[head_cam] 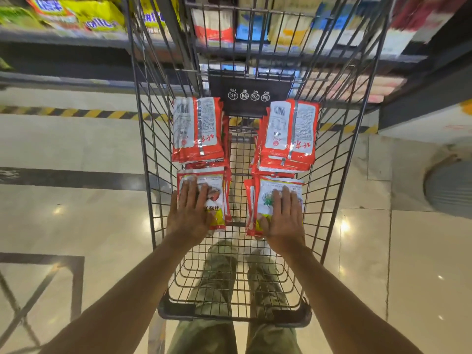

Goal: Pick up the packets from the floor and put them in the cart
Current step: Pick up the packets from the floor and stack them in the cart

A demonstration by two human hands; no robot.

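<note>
Pressing down packets in the cart (176, 312): left hand (190, 213) spread flat on the near left pile (217, 185), right hand (283, 221) spread flat on the near right pile (265, 195), gripping nothing. Just past the fingertips, a far left pile (195, 129) and a far right pile (291, 134). Putting-down step, nearly done by the look. Next: lift away, bend to the floor (76, 221), look for more.

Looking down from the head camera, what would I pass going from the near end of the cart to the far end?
Cart's near rim → left hand and right hand flat on the near packet stacks → far packet stacks → black sign panel → shop shelves.
</note>
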